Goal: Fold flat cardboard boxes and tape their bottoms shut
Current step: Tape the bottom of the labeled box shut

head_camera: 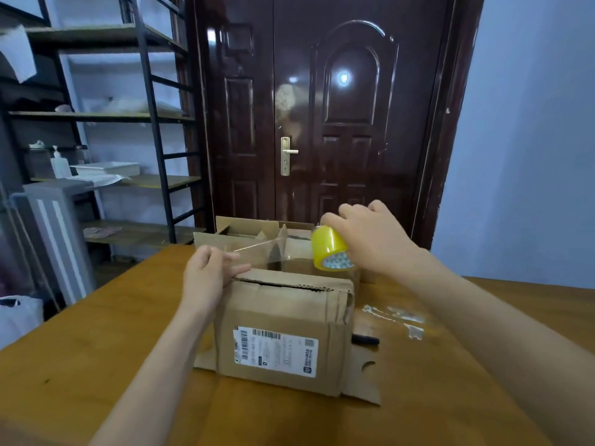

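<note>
A brown cardboard box (280,320) with a white shipping label stands on the wooden table (96,365), its upper flaps folded over with a ragged dark gap along the seam. My right hand (370,239) holds a yellow roll of clear tape (330,249) above the box's far right corner. My left hand (211,275) pinches the free end of the tape strip (257,252) at the box's upper left edge. The clear strip stretches between both hands above the seam.
More cardboard boxes (244,233) sit behind the near box. A black marker-like object (365,340) and crumpled scraps of clear tape (399,317) lie on the table to the right. Metal shelving (106,123) stands at left, a dark door (322,107) ahead.
</note>
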The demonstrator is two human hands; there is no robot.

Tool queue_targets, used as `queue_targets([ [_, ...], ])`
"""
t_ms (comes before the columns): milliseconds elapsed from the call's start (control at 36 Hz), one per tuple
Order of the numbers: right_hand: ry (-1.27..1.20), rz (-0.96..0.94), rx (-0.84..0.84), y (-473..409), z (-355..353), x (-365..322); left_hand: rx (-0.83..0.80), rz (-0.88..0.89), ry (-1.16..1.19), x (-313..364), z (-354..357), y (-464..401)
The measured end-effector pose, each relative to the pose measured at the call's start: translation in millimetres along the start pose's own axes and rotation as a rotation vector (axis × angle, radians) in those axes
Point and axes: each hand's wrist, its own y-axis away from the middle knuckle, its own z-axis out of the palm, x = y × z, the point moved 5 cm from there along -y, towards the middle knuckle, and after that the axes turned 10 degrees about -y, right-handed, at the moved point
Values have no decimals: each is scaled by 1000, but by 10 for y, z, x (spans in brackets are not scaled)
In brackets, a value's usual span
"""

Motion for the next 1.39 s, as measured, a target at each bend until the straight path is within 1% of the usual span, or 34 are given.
queue_targets([
  [83, -79, 67, 229, 57, 9, 194, -2, -12, -12, 15, 69, -2],
  [139, -234, 204, 302, 144, 66, 417, 6, -19, -25, -21, 51, -33],
  [222, -708, 487, 415, 334, 166, 642, 6, -1, -33, -41, 96, -18],
  [306, -1127, 724, 524, 463, 317, 642, 18, -4, -10, -31, 159, -1],
  [361, -1366, 829, 577, 516, 381, 597, 14, -2, -8, -37, 190, -1],
  [417, -1472, 846, 593, 538, 365, 571, 17, 13, -32, -41, 204, -7],
  [472, -1432, 785, 573, 541, 309, 571, 28, 32, -53, -38, 213, -19],
  [500, -1365, 737, 551, 545, 268, 570, 33, 39, -65, -36, 215, -19],
  [639, -783, 416, 410, 555, 24, 527, 43, 45, -135, -163, 234, -2],
  [694, -621, 307, 348, 561, -68, 501, 49, 51, -144, -187, 238, 12],
  [750, -440, 219, 238, 582, -105, 509, 77, 29, -129, -199, 192, 7],
  [806, -202, 124, 148, 641, -75, 549, 99, 4, -103, -218, 125, -10],
  [833, -117, 93, 89, 679, -55, 570, 89, 15, -112, -218, 117, -17],
  [861, -82, 90, -1, 712, -32, 589, 66, 26, -129, -212, 135, -19],
  [917, -63, 135, -161, 760, 12, 606, 35, 27, -139, -205, 205, -14],
  [972, -90, 202, -242, 797, 20, 638, 37, -10, -100, -208, 271, 5],
  [1083, -226, 322, -208, 833, 35, 710, 34, -115, 39, -227, 331, 30],
  [1194, -264, 330, -274, 842, 181, 683, 11, -222, 150, -280, 346, 40],
  [1389, -326, 340, -297, 897, 345, 627, -40, -361, 333, -297, 343, 12],
])
